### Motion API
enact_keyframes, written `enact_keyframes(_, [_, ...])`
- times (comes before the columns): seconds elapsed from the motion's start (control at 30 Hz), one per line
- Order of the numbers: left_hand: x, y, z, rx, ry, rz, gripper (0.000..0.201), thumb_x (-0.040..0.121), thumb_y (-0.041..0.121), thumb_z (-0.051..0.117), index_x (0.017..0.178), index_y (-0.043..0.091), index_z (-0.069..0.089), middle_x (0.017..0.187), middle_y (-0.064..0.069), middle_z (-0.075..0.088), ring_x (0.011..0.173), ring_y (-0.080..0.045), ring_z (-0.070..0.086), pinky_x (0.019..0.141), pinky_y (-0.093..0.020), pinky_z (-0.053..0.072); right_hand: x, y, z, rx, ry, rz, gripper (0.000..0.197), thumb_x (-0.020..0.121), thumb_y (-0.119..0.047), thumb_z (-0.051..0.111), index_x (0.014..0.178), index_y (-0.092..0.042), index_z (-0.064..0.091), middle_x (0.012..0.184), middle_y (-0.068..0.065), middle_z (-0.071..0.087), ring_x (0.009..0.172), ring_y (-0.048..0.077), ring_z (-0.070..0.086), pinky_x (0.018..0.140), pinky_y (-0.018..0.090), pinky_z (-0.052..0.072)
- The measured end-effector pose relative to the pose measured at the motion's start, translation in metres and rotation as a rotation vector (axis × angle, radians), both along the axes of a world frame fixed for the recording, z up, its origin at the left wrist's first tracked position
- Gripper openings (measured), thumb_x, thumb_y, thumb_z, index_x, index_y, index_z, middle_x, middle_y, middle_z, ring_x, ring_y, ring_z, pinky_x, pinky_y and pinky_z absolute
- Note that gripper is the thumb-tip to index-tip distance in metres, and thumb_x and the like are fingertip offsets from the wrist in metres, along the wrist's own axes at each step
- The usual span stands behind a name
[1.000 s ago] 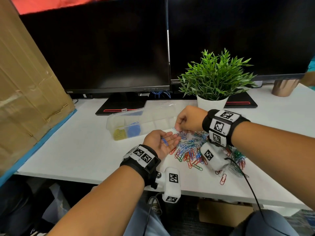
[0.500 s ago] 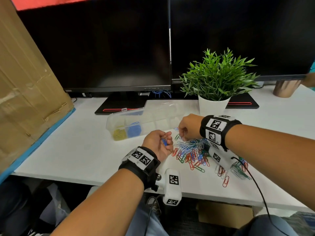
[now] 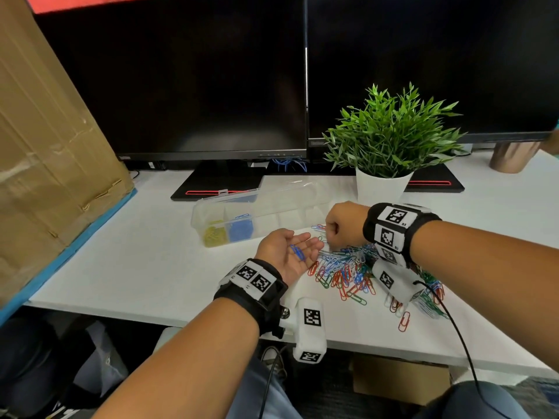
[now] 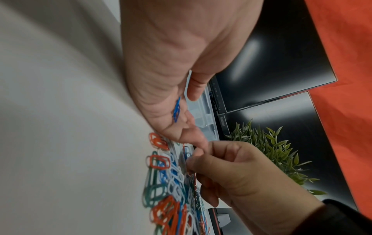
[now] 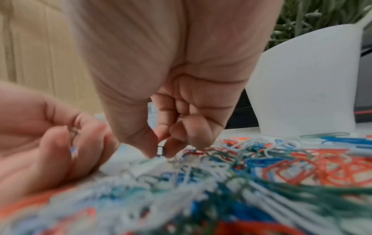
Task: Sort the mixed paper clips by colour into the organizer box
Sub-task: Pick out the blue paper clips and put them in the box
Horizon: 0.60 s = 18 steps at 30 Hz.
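Note:
My left hand (image 3: 282, 247) lies palm up on the white desk, fingers relaxed, with blue paper clips (image 3: 298, 252) resting loose on the palm; the left wrist view shows these clips (image 4: 176, 109) too. Just right of it my right hand (image 3: 332, 232) reaches down at the far left edge of the mixed clip pile (image 3: 348, 273). Its thumb and forefinger pinch a dark blue clip (image 5: 161, 151). The clear organizer box (image 3: 272, 213) stands behind the hands with its lid open. Yellow clips (image 3: 214, 234) fill its leftmost compartment and blue clips (image 3: 240, 229) the one beside it.
A potted plant (image 3: 384, 182) stands right behind my right hand. Two dark monitors (image 3: 196, 86) line the back. A cardboard box (image 3: 45, 161) leans at the left. Stray red clips (image 3: 403, 322) lie near the desk's front edge, and a copper cup (image 3: 511, 158) stands far right.
My left hand, curled around the blue clips half a second ago, has flattened palm up again. My right hand has dropped to the pile's edge and pinched a clip.

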State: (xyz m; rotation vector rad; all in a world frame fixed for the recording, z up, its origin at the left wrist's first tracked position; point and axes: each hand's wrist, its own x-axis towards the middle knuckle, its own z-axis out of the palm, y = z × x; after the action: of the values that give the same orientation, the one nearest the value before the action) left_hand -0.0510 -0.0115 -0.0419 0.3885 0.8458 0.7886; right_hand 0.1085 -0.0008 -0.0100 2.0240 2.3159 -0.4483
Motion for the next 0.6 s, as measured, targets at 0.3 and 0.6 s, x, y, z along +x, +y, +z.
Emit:
enact_keyframes(0.3, [0.0, 0.001, -0.002, 0.003, -0.04, -0.012, 0.029, 0.098, 0.017, 0.032, 0.099, -0.005, 0.052, 0.095, -0.025, 0.061, 0.082, -0.034, 0.062, 0.069, -0.036, 0.051, 0.002, -0.004, 0.013, -0.108, 0.774, -0.129, 0.007, 0.081, 0.008, 0.068, 0.082, 0.001, 0.068, 0.057, 0.01, 0.065, 0.047, 0.015, 0.062, 0.049, 0.022, 0.055])
enact_keyframes(0.6, [-0.001, 0.002, -0.001, -0.005, 0.027, -0.008, 0.029, 0.097, 0.015, 0.032, 0.091, -0.003, 0.055, 0.082, -0.017, 0.058, 0.068, -0.024, 0.057, 0.054, -0.025, 0.045, 0.009, -0.011, 0.017, -0.066, 0.182, -0.04, 0.006, 0.082, -0.012, 0.07, 0.082, -0.009, 0.076, 0.065, 0.006, 0.069, 0.045, 0.013, 0.059, 0.054, 0.023, 0.055])
